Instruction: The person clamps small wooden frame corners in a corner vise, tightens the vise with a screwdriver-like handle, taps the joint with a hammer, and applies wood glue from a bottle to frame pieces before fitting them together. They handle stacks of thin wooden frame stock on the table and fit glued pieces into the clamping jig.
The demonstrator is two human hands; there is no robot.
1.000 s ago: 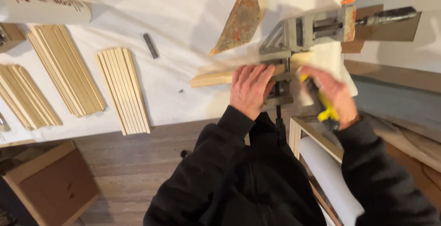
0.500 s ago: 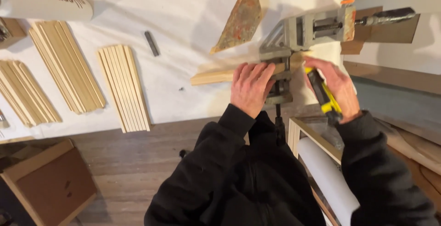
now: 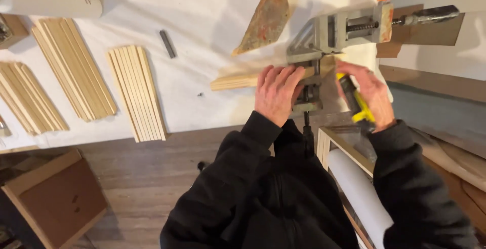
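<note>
At the clamp (image 3: 324,41), my left hand (image 3: 276,94) presses the strip (image 3: 238,81) seated, right fingers (image 3: 367,89) gripping the yellow tool (image 3: 357,106); fastening looks unfinished.

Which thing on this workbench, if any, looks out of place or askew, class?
Little stands out. The wooden strips lie in neat bundles. Only the small dark bar lies loose and slanted on the white sheet. The left hand presses the wood piece at the corner clamp; the right hand holds a yellow-handled tool.
</note>
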